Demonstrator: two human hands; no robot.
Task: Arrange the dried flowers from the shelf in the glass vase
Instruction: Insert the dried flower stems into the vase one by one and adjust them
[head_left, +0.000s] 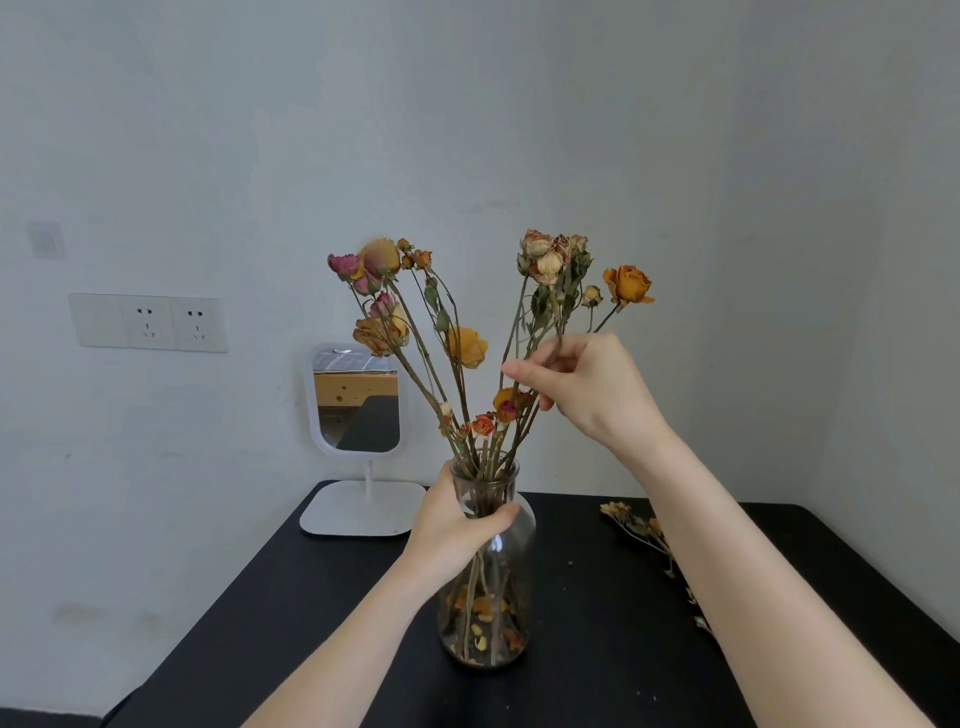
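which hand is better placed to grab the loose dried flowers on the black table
Likely the right hand: the loose dried flowers lie on its side, while the left hand grips the clear glass vase.

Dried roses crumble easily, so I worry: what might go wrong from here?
The right hand pinches thin dried stems; a tug may snap them, and petals already lie in the glass vase. The left hand grips the vase's neck; pulling sideways might tip it. The loose sprig on the table lies by the right forearm and may get crushed.

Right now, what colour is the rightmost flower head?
Orange; that flower shows best in the head view.
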